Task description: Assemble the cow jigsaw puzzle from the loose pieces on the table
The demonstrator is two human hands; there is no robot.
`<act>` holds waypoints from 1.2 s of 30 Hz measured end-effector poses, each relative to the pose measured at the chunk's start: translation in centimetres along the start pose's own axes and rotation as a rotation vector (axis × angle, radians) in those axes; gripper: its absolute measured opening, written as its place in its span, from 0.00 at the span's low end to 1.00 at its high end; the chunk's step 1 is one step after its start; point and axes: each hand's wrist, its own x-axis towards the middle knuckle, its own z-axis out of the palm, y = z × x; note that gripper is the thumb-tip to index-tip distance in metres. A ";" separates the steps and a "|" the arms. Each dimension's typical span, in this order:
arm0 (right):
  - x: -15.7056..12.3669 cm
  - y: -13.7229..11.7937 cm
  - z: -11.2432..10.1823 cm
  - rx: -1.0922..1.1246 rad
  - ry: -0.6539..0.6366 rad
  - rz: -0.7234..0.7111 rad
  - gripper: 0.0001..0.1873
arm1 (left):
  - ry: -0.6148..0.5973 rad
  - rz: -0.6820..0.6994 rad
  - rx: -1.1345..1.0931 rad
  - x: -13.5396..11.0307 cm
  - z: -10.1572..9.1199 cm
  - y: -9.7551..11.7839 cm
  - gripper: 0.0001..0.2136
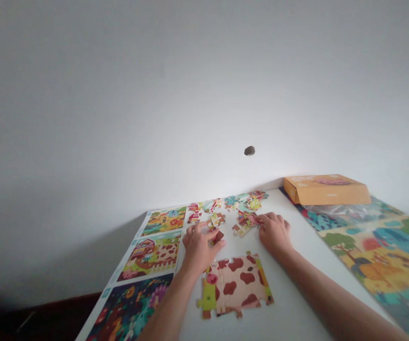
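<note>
My left grip (199,247) is clamped on a puzzle piece (217,237); the spotted puzzle (236,286) lies just below it; my right grip (274,232) rests open on loose pieces (246,220).

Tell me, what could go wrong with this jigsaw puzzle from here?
The partly built cow puzzle lies loose just below both hands, so a wrist or forearm might knock it apart. The right hand rests against a heap of loose pieces and could scatter them. The brown-patched piece in the left hand could be tried in the wrong gap, since the cow has several similar patches.
</note>
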 end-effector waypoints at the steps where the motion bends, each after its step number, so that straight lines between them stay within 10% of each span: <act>1: 0.0 0.0 0.0 0.002 0.002 0.000 0.22 | -0.012 0.003 0.014 0.0 0.0 0.0 0.13; 16: -0.1 -0.3 -0.4 0.009 0.021 -0.013 0.21 | 0.093 -0.098 -0.124 0.6 0.7 -1.6 0.13; 25: -0.8 -1.0 -0.8 0.091 -0.162 -0.425 0.19 | -0.016 0.163 -0.107 0.3 0.1 -0.4 0.13; 36: -0.5 -0.6 0.3 -0.020 -0.110 -0.217 0.19 | -0.120 0.097 -0.026 0.0 0.4 -0.3 0.17</act>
